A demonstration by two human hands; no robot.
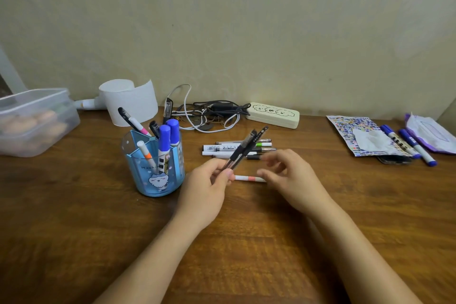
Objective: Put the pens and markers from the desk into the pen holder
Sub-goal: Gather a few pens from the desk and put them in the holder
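A blue pen holder (158,180) stands left of centre on the wooden desk, holding two blue-capped markers and several pens. My left hand (209,182) grips two black pens (248,147), which point up and to the right. My right hand (288,175) hovers beside them with fingers apart, holding nothing. Behind my hands, several pens (237,149) lie in a pile. A white and pink pen (249,178) lies flat between my hands. Three blue markers (407,144) rest at the far right.
A clear plastic box (32,121) sits at the far left, with a paper roll (130,101) behind the holder. Tangled cables (209,113) and a cream case (274,115) lie along the wall. Patterned packets (355,131) and tissues lie at the right.
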